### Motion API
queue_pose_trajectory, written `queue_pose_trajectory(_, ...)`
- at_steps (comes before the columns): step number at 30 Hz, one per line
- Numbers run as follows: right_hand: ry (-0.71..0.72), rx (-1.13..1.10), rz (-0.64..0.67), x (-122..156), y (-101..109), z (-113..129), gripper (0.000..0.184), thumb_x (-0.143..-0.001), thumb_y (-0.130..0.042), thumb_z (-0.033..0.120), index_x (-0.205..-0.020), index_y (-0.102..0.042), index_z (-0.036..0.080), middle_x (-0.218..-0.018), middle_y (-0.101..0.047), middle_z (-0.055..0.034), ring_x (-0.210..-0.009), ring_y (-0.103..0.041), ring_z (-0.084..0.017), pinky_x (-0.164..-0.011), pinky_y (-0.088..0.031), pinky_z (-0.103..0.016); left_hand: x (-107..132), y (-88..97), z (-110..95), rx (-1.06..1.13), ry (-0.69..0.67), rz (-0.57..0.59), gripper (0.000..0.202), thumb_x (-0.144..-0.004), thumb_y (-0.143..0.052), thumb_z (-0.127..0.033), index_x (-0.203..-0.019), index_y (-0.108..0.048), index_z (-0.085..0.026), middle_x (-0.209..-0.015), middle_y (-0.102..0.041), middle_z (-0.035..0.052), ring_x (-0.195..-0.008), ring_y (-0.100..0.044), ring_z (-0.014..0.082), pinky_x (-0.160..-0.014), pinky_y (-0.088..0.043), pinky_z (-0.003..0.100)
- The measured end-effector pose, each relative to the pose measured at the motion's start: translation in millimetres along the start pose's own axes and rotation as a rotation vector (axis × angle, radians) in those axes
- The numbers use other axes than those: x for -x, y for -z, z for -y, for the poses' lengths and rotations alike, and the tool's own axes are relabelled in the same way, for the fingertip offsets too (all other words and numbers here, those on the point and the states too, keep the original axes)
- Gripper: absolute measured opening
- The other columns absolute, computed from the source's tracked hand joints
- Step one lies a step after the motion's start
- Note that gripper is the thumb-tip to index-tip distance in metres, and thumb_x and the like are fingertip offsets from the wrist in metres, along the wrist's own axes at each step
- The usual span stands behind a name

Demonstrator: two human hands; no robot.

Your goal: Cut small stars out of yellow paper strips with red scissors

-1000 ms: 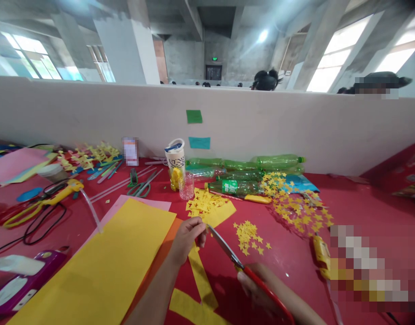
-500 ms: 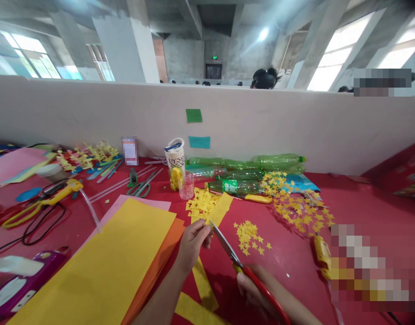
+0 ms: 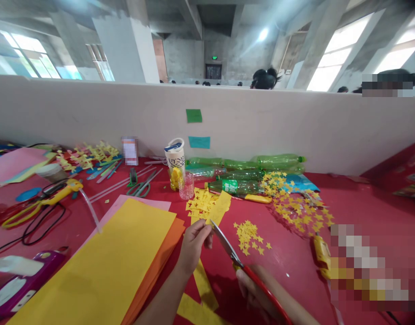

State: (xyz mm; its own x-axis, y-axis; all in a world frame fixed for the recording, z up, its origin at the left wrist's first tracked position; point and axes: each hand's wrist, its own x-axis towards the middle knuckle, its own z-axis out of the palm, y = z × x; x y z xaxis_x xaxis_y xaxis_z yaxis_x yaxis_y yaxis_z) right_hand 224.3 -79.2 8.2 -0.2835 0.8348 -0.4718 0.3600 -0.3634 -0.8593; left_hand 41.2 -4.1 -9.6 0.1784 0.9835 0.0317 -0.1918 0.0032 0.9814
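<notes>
My left hand (image 3: 197,237) is closed in a pinch, thumb against fingers, with a bit of yellow craft sheet at the fingertips. Just beyond it a yellow strip (image 3: 221,208) slants up to the right; whether it joins the pinched part I cannot tell. My right hand (image 3: 253,286) grips red-handled scissors (image 3: 225,241), their tips touching or very near the yellow material by my left fingers. Cut yellow stars (image 3: 248,234) lie in a small pile right of the blades. Star-punched yellow scraps (image 3: 201,205) lie behind my left hand.
Large yellow sheets (image 3: 119,243) lie over orange ones (image 3: 163,257) at left. Green plastic bottles (image 3: 241,186), a cup (image 3: 175,155) and a yellow-handled cutter (image 3: 258,198) stand or lie behind. Yellow glue guns (image 3: 321,253) lie at right and left (image 3: 67,188). A white partition (image 3: 248,122) bounds the table.
Both hands stay almost in place. The yellow strip beyond my left fingers has shifted slightly, and my right hand's fingers have moved a little on the scissors.
</notes>
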Motion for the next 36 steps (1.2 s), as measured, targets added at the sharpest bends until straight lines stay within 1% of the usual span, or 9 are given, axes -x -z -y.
queue_pose_trajectory(6,0.026,0.017,-0.009,0,2,0,0.053,-0.080,-0.045,0.065,-0.054,-0.045,0.019,-0.037,-0.038,0.0068,-0.034,-0.037,-0.007,-0.035,-0.026,-0.017,-1,1.0,-2,0.006,0.004,0.010,0.026,-0.087,-0.050,-0.029,-0.064,-0.052,-0.017,-0.053,-0.051,-0.0037,-0.047,-0.049,0.0089,-0.049,-0.038,0.021)
queue_pose_trajectory(11,0.015,0.016,-0.005,-1,3,0,0.052,-0.078,-0.047,0.066,-0.055,-0.044,0.020,-0.039,-0.038,0.0078,-0.029,-0.032,-0.005,-0.029,-0.023,-0.017,0,2.6,-5,0.000,0.012,0.014,0.027,-0.086,-0.051,-0.028,-0.062,-0.052,-0.017,-0.053,-0.051,-0.0034,-0.047,-0.049,0.0090,-0.050,-0.039,0.022)
queue_pose_trajectory(20,0.021,0.042,-0.010,-2,4,-1,0.049,-0.079,-0.051,0.060,-0.052,-0.044,0.020,-0.039,-0.038,0.0072,-0.030,-0.034,-0.005,-0.027,-0.022,-0.016,-3,5.0,-5,0.050,0.020,0.026,0.026,-0.084,-0.052,-0.028,-0.061,-0.052,-0.016,-0.052,-0.052,-0.0027,-0.046,-0.049,0.0092,-0.049,-0.039,0.022)
queue_pose_trajectory(23,0.008,0.030,-0.012,-3,5,-1,0.048,-0.080,-0.051,0.059,-0.054,-0.044,0.020,-0.038,-0.039,0.0075,-0.029,-0.034,-0.005,-0.028,-0.024,-0.016,-3,4.8,-5,0.068,0.019,0.004,0.025,-0.084,-0.053,-0.028,-0.061,-0.051,-0.016,-0.053,-0.053,-0.0027,-0.047,-0.049,0.0089,-0.049,-0.039,0.021)
queue_pose_trajectory(26,0.008,0.016,-0.009,-3,5,-1,0.048,-0.080,-0.051,0.060,-0.054,-0.044,0.019,-0.038,-0.038,0.0085,-0.031,-0.038,-0.005,-0.030,-0.027,-0.016,-4,5.1,-6,0.087,0.028,-0.038,0.022,-0.083,-0.054,-0.028,-0.064,-0.052,-0.017,-0.053,-0.053,-0.0033,-0.047,-0.049,0.0085,-0.048,-0.038,0.020)
queue_pose_trajectory(28,0.011,0.008,-0.003,-3,5,0,0.049,-0.079,-0.051,0.061,-0.055,-0.043,0.020,-0.038,-0.038,0.0086,-0.030,-0.037,-0.005,-0.030,-0.025,-0.016,-4,5.4,-8,0.092,0.037,-0.057,0.021,-0.083,-0.055,-0.029,-0.066,-0.052,-0.017,-0.053,-0.053,-0.0035,-0.048,-0.049,0.0086,-0.049,-0.038,0.020)
queue_pose_trajectory(30,0.009,-0.001,0.005,-2,4,0,0.050,-0.079,-0.049,0.063,-0.055,-0.043,0.020,-0.037,-0.037,0.0091,-0.028,-0.032,-0.005,-0.028,-0.023,-0.016,-5,5.0,-9,0.092,0.036,-0.069,0.021,-0.083,-0.055,-0.030,-0.067,-0.052,-0.017,-0.054,-0.053,-0.0035,-0.048,-0.050,0.0086,-0.050,-0.039,0.020)
queue_pose_trajectory(32,0.008,-0.008,0.010,-2,3,0,0.050,-0.078,-0.049,0.064,-0.056,-0.043,0.020,-0.037,-0.036,0.0096,-0.027,-0.030,-0.004,-0.029,-0.023,-0.017,-5,3.7,-10,0.107,0.034,-0.082,0.020,-0.083,-0.055,-0.031,-0.069,-0.052,-0.017,-0.054,-0.054,-0.0036,-0.048,-0.050,0.0084,-0.050,-0.039,0.020)
queue_pose_trajectory(36,0.001,-0.009,0.005,-4,1,-2,0.048,-0.080,-0.049,0.062,-0.058,-0.044,0.020,-0.038,-0.038,0.0087,-0.029,-0.031,-0.004,-0.031,-0.023,-0.017,-5,-0.4,-11,0.168,0.069,-0.088,0.019,-0.078,-0.060,-0.031,-0.069,-0.052,-0.016,-0.052,-0.054,-0.0039,-0.045,-0.049,0.0080,-0.047,-0.037,0.019)
